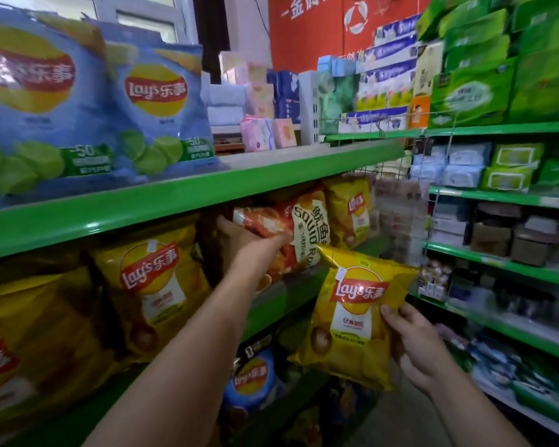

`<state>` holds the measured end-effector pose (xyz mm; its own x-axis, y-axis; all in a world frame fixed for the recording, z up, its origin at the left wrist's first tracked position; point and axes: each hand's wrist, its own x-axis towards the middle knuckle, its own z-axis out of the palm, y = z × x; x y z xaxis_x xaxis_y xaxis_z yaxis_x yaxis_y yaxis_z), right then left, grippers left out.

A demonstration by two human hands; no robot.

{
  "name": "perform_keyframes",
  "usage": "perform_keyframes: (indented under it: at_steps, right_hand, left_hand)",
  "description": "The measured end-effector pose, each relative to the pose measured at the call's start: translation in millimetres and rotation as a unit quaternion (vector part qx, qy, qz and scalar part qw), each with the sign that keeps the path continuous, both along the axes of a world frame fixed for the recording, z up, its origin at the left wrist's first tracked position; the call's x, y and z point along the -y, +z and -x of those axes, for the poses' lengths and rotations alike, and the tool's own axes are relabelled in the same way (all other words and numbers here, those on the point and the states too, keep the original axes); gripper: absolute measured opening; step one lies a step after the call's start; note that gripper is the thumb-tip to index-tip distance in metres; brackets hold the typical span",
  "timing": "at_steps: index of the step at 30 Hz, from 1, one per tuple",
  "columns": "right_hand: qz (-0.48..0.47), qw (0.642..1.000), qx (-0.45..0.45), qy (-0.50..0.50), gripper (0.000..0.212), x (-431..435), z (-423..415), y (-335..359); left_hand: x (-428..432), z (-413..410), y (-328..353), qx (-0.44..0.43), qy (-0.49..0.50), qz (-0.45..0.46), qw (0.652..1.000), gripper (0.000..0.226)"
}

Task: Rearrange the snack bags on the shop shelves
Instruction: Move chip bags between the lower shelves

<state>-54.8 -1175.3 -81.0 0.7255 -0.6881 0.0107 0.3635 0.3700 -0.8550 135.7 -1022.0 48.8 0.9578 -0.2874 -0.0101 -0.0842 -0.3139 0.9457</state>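
My right hand grips a yellow Lay's bag by its right edge, holding it in the air in front of the middle shelf. My left hand reaches into the middle shelf and grasps an orange squid-roll snack bag, tilted on its side. More yellow Lay's bags stand on that shelf: one to the left and one further back on the right. Blue lime-flavour Lay's bags stand on the top shelf.
The green shelf edge runs overhead of my left hand. A blue Lay's bag sits on the lower shelf. On the right, green shelves carry tissue packs, wipes and boxes. A narrow aisle floor shows between the units.
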Motion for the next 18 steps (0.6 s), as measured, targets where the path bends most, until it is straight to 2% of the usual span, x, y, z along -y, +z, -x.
perform_keyframes:
  at_steps: [1,5,7,11,14,16,18]
  right_hand:
    - [0.0,1.0,-0.001,0.004,0.026,11,-2,0]
    - [-0.005,1.0,0.001,0.002,0.035,48,-4,0]
    - [-0.009,1.0,0.01,-0.015,0.042,64,-4,2]
    - [-0.022,0.996,0.071,-0.05,0.022,88,-6,14]
    - [-0.029,0.992,0.106,-0.063,0.025,97,-8,23]
    - [-0.024,0.991,0.116,-0.062,0.025,98,-14,27]
    - [-0.018,0.991,0.109,-0.071,0.027,97,-22,32]
  left_hand:
    - [8,-4,0,-0.001,0.036,0.004,0.999,0.123]
    - [20,-2,-9,0.116,0.148,0.044,0.981,0.13]
    - [21,9,-20,0.163,0.14,0.073,0.974,0.129]
    - [18,47,-48,0.29,0.135,0.088,0.944,0.124]
    - [8,73,-66,0.375,0.152,0.081,0.911,0.123]
    - [-7,82,-70,0.358,0.177,0.137,0.906,0.123]
    - [-30,88,-67,0.294,0.196,0.25,0.901,0.122]
